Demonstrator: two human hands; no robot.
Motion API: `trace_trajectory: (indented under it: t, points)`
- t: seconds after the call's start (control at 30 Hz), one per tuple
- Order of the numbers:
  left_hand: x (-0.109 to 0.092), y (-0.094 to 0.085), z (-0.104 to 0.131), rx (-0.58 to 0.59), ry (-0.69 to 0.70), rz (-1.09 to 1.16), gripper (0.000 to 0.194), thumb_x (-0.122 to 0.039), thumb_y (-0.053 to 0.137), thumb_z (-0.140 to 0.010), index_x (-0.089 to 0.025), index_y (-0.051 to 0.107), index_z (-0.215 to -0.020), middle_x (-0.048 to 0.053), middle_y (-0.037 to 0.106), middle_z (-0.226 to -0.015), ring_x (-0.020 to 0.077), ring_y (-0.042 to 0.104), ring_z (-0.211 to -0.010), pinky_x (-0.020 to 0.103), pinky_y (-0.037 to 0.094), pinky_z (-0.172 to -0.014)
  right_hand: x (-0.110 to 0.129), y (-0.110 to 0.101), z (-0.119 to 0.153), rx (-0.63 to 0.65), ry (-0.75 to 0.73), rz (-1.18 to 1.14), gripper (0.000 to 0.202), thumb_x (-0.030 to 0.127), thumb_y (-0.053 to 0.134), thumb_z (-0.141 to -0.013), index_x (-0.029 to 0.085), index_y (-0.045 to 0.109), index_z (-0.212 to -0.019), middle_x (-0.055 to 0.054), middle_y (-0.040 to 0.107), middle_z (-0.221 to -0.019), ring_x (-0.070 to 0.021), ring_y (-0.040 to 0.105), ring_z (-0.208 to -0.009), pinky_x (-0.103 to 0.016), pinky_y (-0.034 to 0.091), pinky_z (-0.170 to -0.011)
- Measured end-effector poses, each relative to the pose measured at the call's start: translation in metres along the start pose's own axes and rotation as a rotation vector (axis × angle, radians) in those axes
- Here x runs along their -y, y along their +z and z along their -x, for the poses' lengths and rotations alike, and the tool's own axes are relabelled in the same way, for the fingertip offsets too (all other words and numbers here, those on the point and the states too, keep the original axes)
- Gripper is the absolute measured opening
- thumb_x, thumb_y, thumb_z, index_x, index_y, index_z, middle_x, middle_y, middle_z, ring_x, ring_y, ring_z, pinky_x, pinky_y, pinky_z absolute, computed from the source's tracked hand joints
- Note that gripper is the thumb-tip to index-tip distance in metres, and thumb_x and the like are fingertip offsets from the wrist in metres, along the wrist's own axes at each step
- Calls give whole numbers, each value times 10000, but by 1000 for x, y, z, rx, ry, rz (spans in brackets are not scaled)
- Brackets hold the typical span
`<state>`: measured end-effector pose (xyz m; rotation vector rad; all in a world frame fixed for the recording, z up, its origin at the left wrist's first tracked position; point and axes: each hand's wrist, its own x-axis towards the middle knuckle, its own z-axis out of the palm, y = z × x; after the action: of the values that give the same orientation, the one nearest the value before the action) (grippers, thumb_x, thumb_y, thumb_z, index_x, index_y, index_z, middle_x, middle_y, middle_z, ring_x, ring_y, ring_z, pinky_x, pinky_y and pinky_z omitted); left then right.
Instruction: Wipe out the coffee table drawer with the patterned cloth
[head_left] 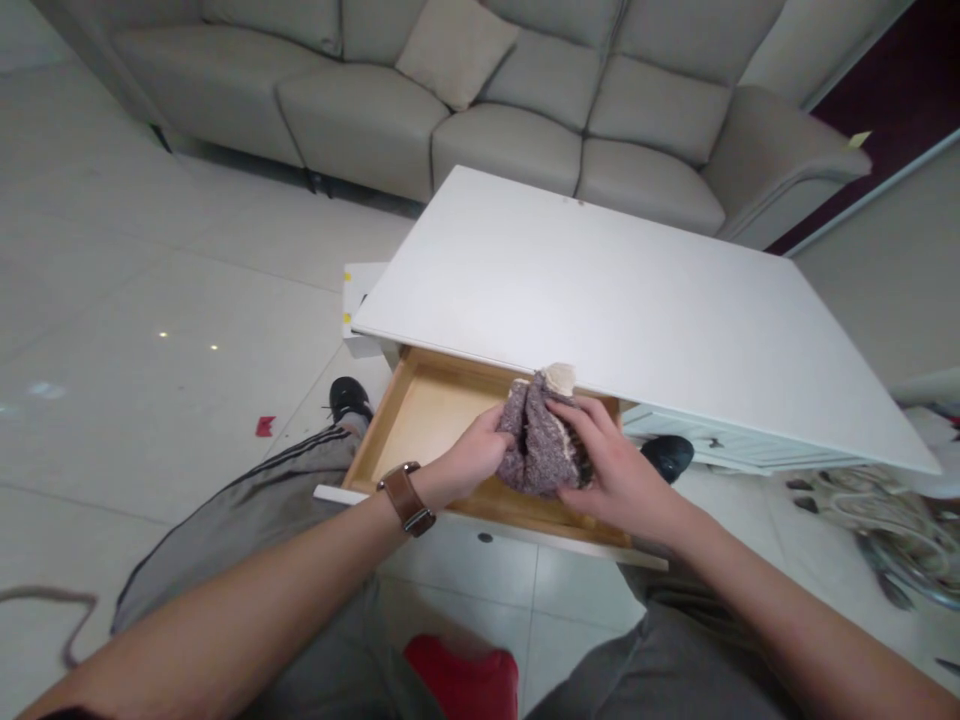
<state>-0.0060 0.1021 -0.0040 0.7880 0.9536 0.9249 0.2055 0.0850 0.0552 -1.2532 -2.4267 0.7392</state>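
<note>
A bunched purple-grey knitted cloth item (534, 445) with a cream part at its top is held over a pulled-out wooden drawer (431, 410). My left hand (480, 450) has its fingers closed on the item's left side, with a brown-strapped watch on the wrist. On the right side, my right hand (611, 465) grips the same item between thumb and fingers. The drawer's pale wooden bottom shows to the left of the item. Above the drawer lies the white table top (615, 290).
A grey sofa (360, 110) with a beige cushion (456, 50) stands behind the table. A white box (364, 295) is beside the table's left end. Something red (469, 680) is between my legs. Cables or metal items (892, 520) lie at the right.
</note>
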Motion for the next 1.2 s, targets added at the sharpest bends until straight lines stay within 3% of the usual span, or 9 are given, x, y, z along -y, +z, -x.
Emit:
trace_trajectory:
  t: [0.1,0.2,0.37,0.47,0.53,0.63,0.77,1.03,1.2]
  points:
    - [3,-1,8,33,8,94,548,-115,581,-724,-169,714,-1253,84,767,-1222,253,665,-1145,386,509,-1048,2,10,0,149,-37,-92,1103,301,827,-778,326,220,-1699,-148,305,-1645,-365,424,-1492,-521,435,-1198]
    - [8,-4,13,-6,-28,113,534,-186,594,-762,-182,709,-1284,84,755,-1279,270,660,-1191,404,507,-1066,0,16,-2,197,-77,-145,923,296,735,-901,359,262,-1692,-130,371,-1622,-342,423,-1502,-538,414,-1216]
    - [10,-10,17,68,-50,85,459,-312,671,-785,-158,718,-1215,115,754,-1274,302,658,-1222,437,484,-1101,-12,25,-2,45,-86,-179,711,133,529,-975,370,380,-1628,-110,563,-1468,-303,556,-1362,-584,461,-1159]
    - [10,-9,22,200,-111,-38,655,-276,852,-663,-158,664,-1279,130,752,-1269,313,683,-1176,439,518,-1045,-17,32,0,-40,-44,-177,717,148,600,-936,329,391,-1598,-125,566,-1438,-305,580,-1301,-549,511,-1088]
    - [9,-8,24,178,-113,-119,747,-171,868,-589,-162,642,-1301,117,758,-1248,302,693,-1147,422,526,-1024,-20,34,1,-102,12,-164,733,192,698,-881,294,420,-1551,-134,543,-1421,-313,564,-1291,-528,521,-1058]
    - [7,-8,25,95,-100,-126,702,-113,772,-592,-161,654,-1283,93,773,-1193,285,701,-1113,405,526,-1014,-27,31,-1,-204,110,-144,631,292,828,-787,243,546,-1350,-117,556,-1300,-312,562,-1220,-509,512,-1026]
    - [0,-14,22,47,-79,-85,651,-139,748,-586,-154,680,-1234,86,779,-1178,296,697,-1119,396,527,-1002,-34,29,-5,-113,179,-261,311,411,816,-829,231,604,-971,-30,612,-990,-231,588,-969,-412,505,-907]
    - [-4,-19,28,122,-71,-48,657,-161,807,-571,-158,693,-1218,83,776,-1170,275,698,-1074,369,526,-968,-27,37,-8,-38,311,-711,397,500,799,-797,226,514,-761,33,558,-781,-153,550,-747,-285,455,-679]
    - [-10,-23,25,37,-16,-84,590,-182,726,-587,-148,714,-1176,72,784,-1084,269,702,-1003,354,532,-884,-29,27,-12,-228,264,-616,429,443,767,-816,217,465,-613,22,526,-714,-139,494,-671,-281,411,-626]
